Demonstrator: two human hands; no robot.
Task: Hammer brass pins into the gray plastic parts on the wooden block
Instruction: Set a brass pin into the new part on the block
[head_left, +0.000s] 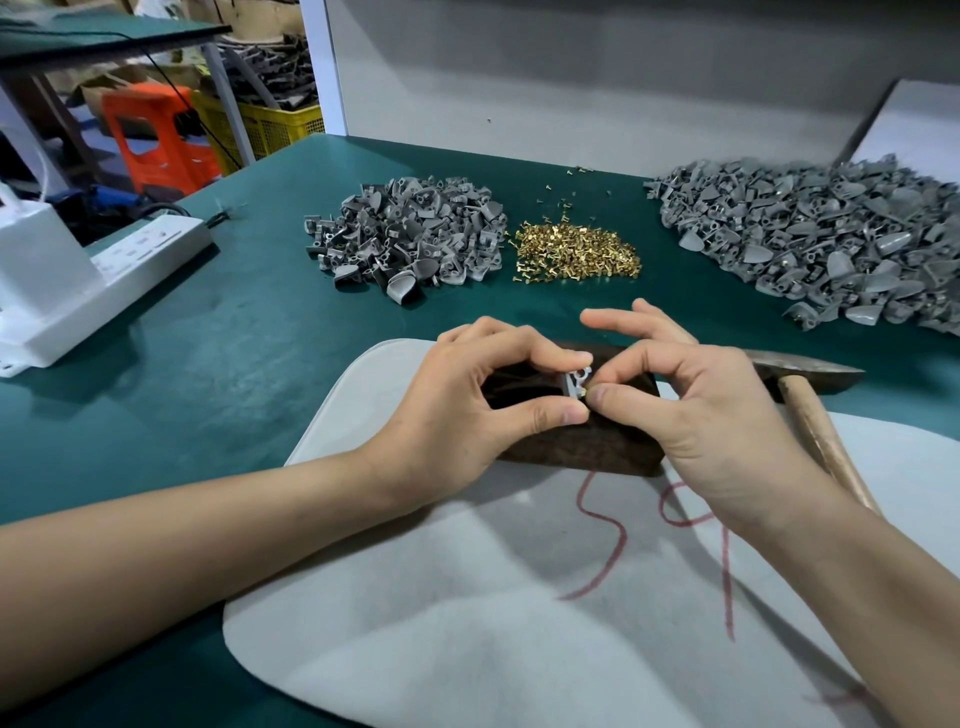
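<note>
1. Now pinching with the left hand (467, 410), thumb and forefinger curled round a gray plastic part (574, 381) to stand it steady on the wooden block (587, 447).
2. Pinching too with the right hand (691, 415), thumb and forefinger tips closed on a brass pin (583, 391) at the part's near edge, other fingers fanned up and clear. Probably seating the pin in its hole; too small to tell how deep.
3. Under the block, a pale felt pad (467, 597), likely laid there to deaden blows and spare the table.
4. Just beside the right hand, the hammer (810, 371): head by the block's far right corner, handle running back under the right wrist. Untouched, yet placed for a quick pick-up once the pin stands by itself.
5. Farther off on the green mat (208, 364), three heaps in a row: bare gray parts (410, 234) to the left, loose brass pins (576, 252) in the middle, a bigger gray heap (821, 234) to the right with brass glints in it, so seemingly finished pieces. Arranged, by the look of it, as stock, pins, output, all within a forward reach.
6. At far left, a white power strip (104, 280), no part in this step.
</note>
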